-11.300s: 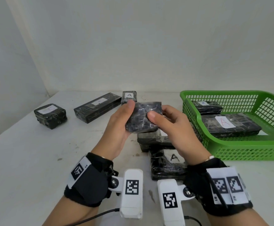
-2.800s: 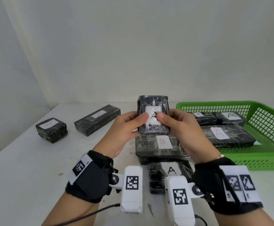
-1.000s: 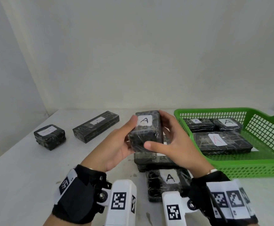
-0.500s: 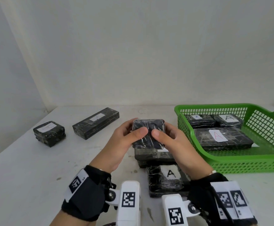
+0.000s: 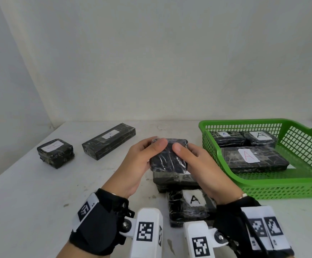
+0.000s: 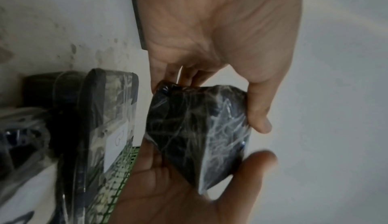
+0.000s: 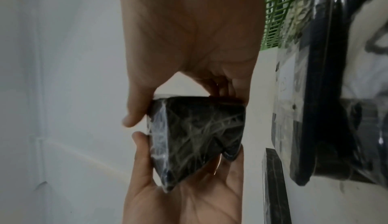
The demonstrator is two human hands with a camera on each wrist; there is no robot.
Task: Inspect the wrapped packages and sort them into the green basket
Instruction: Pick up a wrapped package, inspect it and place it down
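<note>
Both hands hold one small black wrapped package [image 5: 168, 161] above the table's middle; its plain unlabelled face points up at me. My left hand [image 5: 142, 161] grips its left side, thumb on top, and my right hand [image 5: 194, 161] grips its right side the same way. The left wrist view shows the package [image 6: 197, 128] between thumbs and fingers, as does the right wrist view, package [image 7: 195, 134]. The green basket [image 5: 281, 185] stands at the right with three "A" packages [image 5: 250, 157] inside.
Under the hands lies a flat package [image 5: 173, 180], and nearer me a small one labelled "A" [image 5: 188, 205]. On the far left of the white table [image 5: 30, 192] sit a small labelled package [image 5: 55, 152] and a long one marked "A" [image 5: 108, 142].
A second ago the held package showed its "A" label on top; the hands have turned it over, so a plain face is up now. It stays between both hands.
</note>
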